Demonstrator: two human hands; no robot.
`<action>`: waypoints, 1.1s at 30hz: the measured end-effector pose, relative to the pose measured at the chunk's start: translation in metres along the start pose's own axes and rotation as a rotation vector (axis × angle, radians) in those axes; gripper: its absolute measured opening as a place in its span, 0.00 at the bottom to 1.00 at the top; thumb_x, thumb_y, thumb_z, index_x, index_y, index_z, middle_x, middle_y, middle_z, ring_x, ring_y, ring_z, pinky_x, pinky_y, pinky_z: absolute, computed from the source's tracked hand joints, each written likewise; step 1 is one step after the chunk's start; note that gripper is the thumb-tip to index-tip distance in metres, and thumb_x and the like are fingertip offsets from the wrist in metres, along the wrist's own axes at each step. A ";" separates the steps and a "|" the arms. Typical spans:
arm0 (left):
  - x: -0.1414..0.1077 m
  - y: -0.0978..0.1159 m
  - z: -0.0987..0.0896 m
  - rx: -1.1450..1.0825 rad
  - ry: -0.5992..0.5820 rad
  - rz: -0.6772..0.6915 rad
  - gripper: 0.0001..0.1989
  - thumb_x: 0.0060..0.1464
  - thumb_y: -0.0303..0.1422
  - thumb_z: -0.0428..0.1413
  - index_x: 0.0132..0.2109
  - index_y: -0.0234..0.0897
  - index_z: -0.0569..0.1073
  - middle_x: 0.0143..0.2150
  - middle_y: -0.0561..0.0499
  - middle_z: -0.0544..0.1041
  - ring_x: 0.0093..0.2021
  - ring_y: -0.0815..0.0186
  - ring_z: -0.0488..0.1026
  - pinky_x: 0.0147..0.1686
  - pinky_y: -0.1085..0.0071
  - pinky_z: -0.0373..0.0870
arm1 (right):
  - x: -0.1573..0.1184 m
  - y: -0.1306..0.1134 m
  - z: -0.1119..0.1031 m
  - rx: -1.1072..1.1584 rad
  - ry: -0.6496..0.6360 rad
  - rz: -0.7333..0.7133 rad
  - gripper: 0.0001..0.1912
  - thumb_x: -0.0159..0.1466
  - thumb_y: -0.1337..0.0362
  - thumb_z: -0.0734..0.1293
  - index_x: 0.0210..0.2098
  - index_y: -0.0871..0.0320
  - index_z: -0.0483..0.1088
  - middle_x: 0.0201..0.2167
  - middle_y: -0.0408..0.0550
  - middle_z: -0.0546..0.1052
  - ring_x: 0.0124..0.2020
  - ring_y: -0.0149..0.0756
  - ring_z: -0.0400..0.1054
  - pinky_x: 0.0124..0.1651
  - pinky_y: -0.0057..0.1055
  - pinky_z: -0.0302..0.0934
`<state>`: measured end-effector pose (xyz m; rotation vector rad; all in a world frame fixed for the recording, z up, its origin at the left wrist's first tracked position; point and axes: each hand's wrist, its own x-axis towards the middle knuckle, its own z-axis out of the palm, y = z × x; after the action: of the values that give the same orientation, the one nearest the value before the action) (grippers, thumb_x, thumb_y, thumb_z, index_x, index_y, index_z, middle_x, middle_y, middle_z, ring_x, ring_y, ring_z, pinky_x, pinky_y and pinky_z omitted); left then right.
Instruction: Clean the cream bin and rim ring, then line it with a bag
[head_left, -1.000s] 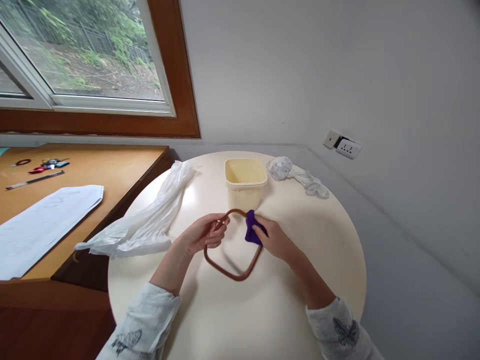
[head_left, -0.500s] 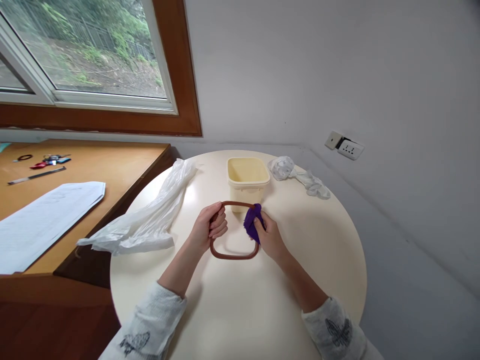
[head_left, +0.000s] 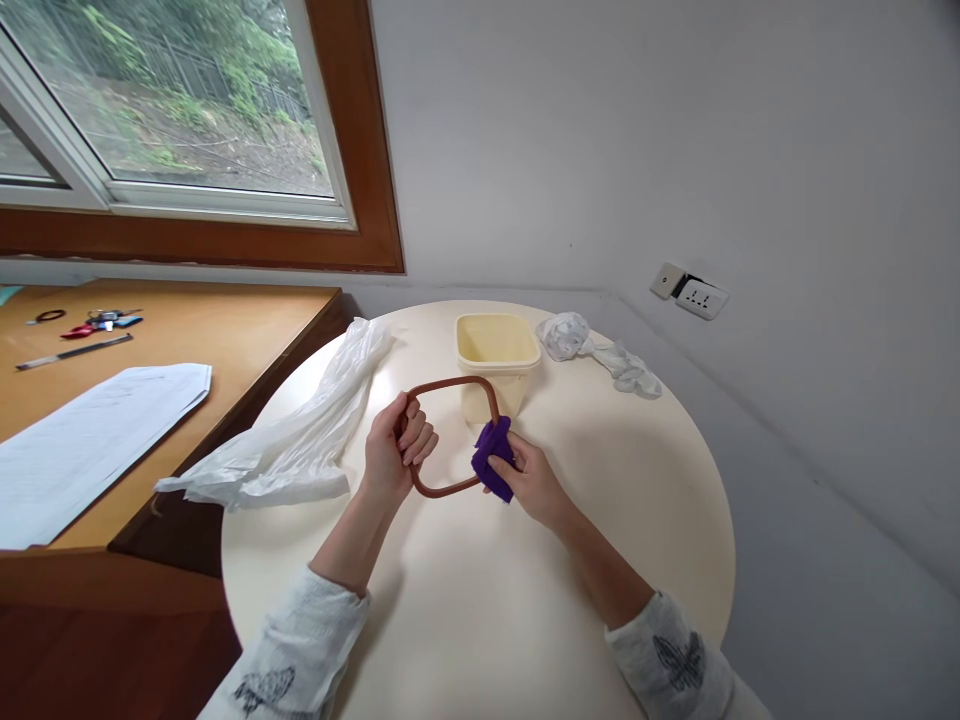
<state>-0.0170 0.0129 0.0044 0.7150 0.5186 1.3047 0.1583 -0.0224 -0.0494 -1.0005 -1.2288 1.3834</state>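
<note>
Brown rounded-square ring (head_left: pixel 450 382): held tilted over the middle of the round cream counter (head_left: pixel 480 620), on the near side of the pale yellow container. Left hand (head_left: pixel 388 450) grasps the ring's left side, fingers curled around it. Right hand (head_left: pixel 536 487) pinches a purple cloth (head_left: pixel 495 458), which is folded around the ring's right side near the lower right corner.

Pale yellow container (head_left: pixel 499 367) stands upright, open at the top, toward the counter's far edge. White plastic bag (head_left: pixel 300 440) lies stretched along the left edge, its near end overhanging. Crumpled clear-white bag (head_left: pixel 564 336) lies far right, just beside the container.

Left of this: wooden counter (head_left: pixel 251 340) with paper sheets (head_left: pixel 97 440) and, farther back, a thin dark-and-light stick (head_left: pixel 75 352).
</note>
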 end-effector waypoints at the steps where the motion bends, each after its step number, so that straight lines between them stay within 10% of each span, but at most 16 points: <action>1: 0.000 0.001 0.000 -0.002 -0.002 0.001 0.15 0.57 0.35 0.48 0.24 0.35 0.59 0.11 0.62 0.49 0.09 0.79 0.47 0.10 0.80 0.48 | 0.000 -0.002 -0.001 0.028 -0.024 0.000 0.17 0.55 0.57 0.66 0.42 0.57 0.65 0.31 0.43 0.71 0.25 0.29 0.68 0.28 0.31 0.70; 20: 0.001 -0.001 -0.001 -0.048 -0.042 -0.042 0.14 0.57 0.35 0.46 0.24 0.35 0.60 0.10 0.62 0.50 0.09 0.78 0.48 0.10 0.80 0.48 | 0.002 -0.007 -0.016 0.004 0.071 -0.101 0.17 0.57 0.51 0.63 0.34 0.60 0.70 0.28 0.48 0.74 0.29 0.36 0.71 0.26 0.33 0.70; 33: 0.002 -0.001 -0.002 -0.071 -0.075 -0.068 0.15 0.58 0.35 0.45 0.24 0.35 0.61 0.11 0.61 0.51 0.09 0.78 0.48 0.10 0.80 0.48 | 0.008 -0.019 -0.081 0.629 0.448 -0.045 0.18 0.57 0.46 0.60 0.34 0.54 0.66 0.35 0.48 0.74 0.35 0.37 0.69 0.35 0.38 0.65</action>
<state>-0.0170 0.0149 0.0021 0.6795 0.4306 1.2220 0.2385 -0.0009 -0.0424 -0.7634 -0.4338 1.2943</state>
